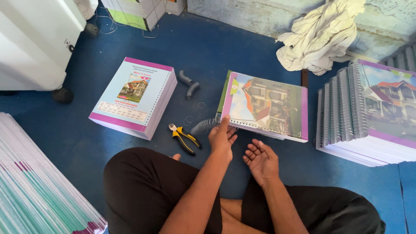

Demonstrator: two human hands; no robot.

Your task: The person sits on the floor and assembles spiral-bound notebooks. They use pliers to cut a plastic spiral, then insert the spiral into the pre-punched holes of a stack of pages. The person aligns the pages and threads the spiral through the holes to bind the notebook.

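Blue floor [208, 47] throughout. A worn pale wall [260, 15] runs along twelve to two o'clock, crumpled cloth [318, 37] against it. A white cabinet [34, 39] stands at ten o'clock.

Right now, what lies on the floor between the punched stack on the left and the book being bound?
Head view: a grey spiral coil piece and yellow-handled pliers on blue floor.

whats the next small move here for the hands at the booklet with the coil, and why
Probably feed the grey spiral coil further along the punched edge of the house-cover booklet. The left hand touches the booklet's corner where the coil meets it, the right hand lies open and empty, and the pliers lie untouched.
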